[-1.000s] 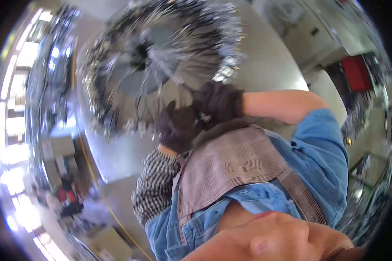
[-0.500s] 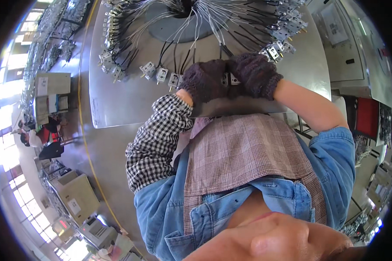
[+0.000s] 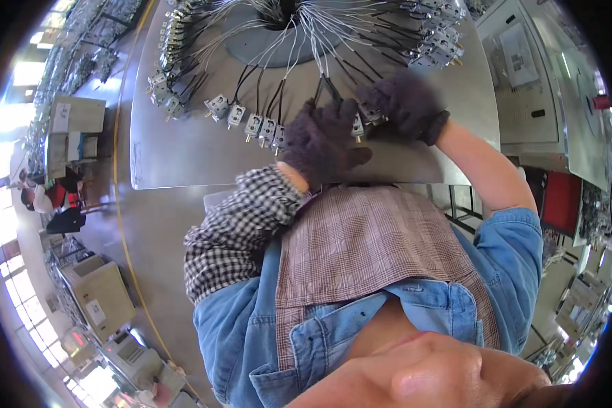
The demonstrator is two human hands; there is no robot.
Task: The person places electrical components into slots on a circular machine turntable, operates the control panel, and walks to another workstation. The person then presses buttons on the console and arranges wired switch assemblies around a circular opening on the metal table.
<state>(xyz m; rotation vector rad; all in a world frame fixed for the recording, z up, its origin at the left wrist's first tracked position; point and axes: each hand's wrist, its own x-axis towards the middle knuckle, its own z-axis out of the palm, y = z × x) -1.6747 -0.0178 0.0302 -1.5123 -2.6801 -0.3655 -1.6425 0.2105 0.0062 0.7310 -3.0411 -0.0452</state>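
Observation:
My left hand (image 3: 319,139), in a dark knitted glove, lies at the near part of the metal tabletop, fingers and thumb apart. It is beside a small silver metal block (image 3: 358,127) with a brass stem and dark leads. My right hand (image 3: 409,105), gloved alike, is smeared by motion. Its fingertips are by another metal block (image 3: 372,115), and their grip cannot be made out. Left of my left hand, several similar blocks (image 3: 253,125) stand in a row, stems toward me. My left glove partly covers the row.
The metal tabletop (image 3: 177,153) carries a grey disc (image 3: 241,47) with a dark centre, from which white and black leads (image 3: 289,58) fan out. More blocks (image 3: 436,47) cluster at the right. A pale cabinet (image 3: 534,81) and a red seat (image 3: 563,204) stand beyond the table.
My hands, close together before, are now apart: the right has moved away to the right, and the left has spread its fingers. More of the blocks between them shows. The view has shifted slightly.

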